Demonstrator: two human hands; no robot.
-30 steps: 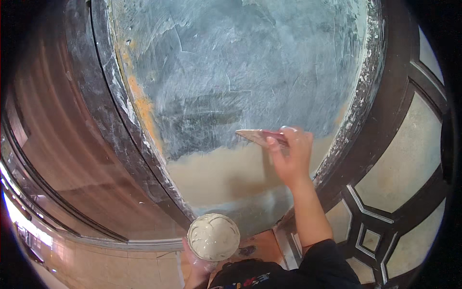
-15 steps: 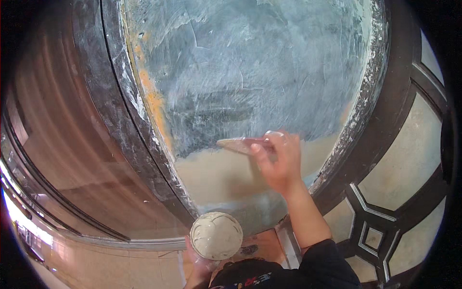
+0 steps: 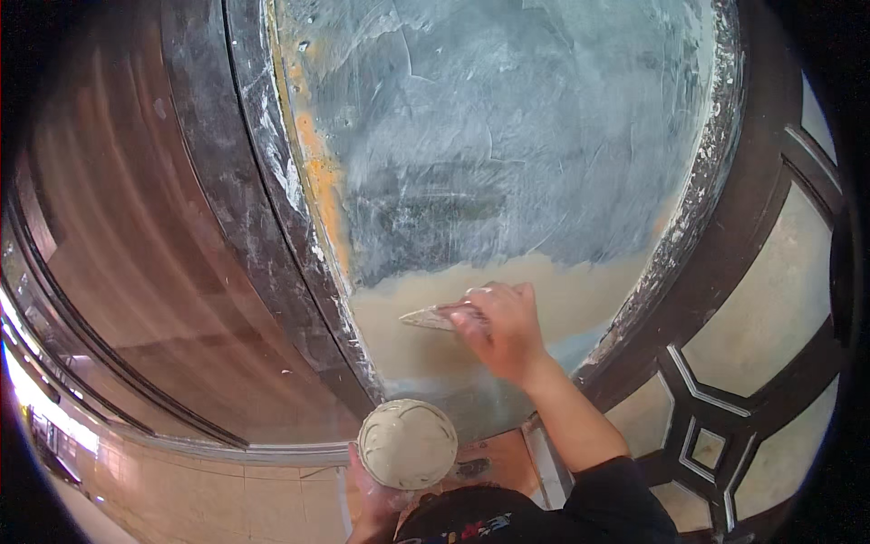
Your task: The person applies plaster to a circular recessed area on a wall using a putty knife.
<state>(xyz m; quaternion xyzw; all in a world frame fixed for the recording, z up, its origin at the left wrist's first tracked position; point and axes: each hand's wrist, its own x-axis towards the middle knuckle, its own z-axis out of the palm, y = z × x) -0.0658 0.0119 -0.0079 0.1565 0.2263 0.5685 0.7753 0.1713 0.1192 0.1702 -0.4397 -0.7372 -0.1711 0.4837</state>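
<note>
My right hand point(image 3: 504, 331) is closed round a putty knife point(image 3: 435, 316), whose putty-coated blade points left over the wall. Under it a band of wet beige putty point(image 3: 571, 281) covers the lower part of the blue-grey wall panel point(image 3: 544, 118). Low in the view, my left hand point(image 3: 373, 494) holds a round tub of putty point(image 3: 408, 444) from its left and underside. The tub is full of smooth cream paste with curved marks near its edge. Most of my left fingers are hidden beneath it.
Dark, paint-spattered frames border the panel, the left frame point(image 3: 263, 181) and the right frame point(image 3: 675, 218). A brown glossy panel point(image 3: 136, 227) stands at the left. On the right is dark lattice woodwork point(image 3: 725, 344) with pale inserts. Tiled floor point(image 3: 208, 480) shows below.
My right hand has moved down and slightly left with the putty knife, from the putty's upper edge into the beige band. The view has shifted slightly; my left hand still holds the tub.
</note>
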